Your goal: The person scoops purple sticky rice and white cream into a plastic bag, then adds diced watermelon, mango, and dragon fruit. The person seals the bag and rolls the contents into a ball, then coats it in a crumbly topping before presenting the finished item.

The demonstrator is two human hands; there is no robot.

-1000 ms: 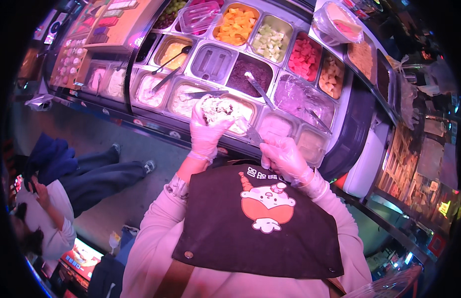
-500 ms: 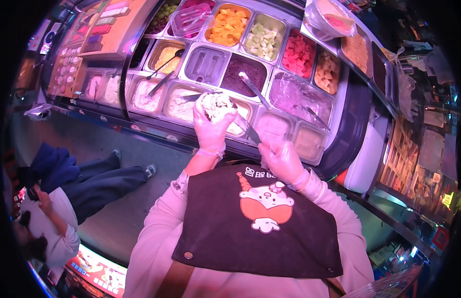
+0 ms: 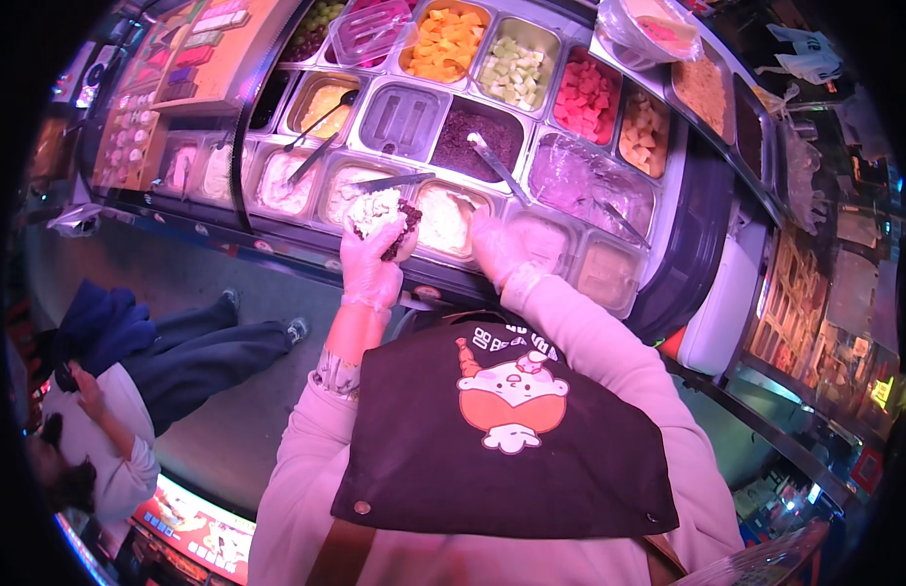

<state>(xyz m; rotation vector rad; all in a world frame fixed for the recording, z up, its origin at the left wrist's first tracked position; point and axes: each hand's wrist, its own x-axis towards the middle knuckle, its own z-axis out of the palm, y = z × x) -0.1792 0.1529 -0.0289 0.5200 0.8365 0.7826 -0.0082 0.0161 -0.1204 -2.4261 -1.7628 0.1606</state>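
Gloved left hand [image 3: 370, 266] grips a cup [image 3: 382, 217] heaped with white ice cream, standing up with its top toward the tubs [image 3: 443, 220], while the right hand [image 3: 497, 246] curls shut just beside it.

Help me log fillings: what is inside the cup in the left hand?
The cup in the left hand shows pale cream with dark topping at one side. Anything beneath is covered.

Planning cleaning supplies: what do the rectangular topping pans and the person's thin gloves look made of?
The rectangular topping pans look like brushed stainless steel: grey, with glinting rims. The thin gloves on the left hand and right hand look like translucent disposable plastic, wrinkled; exact type unclear.
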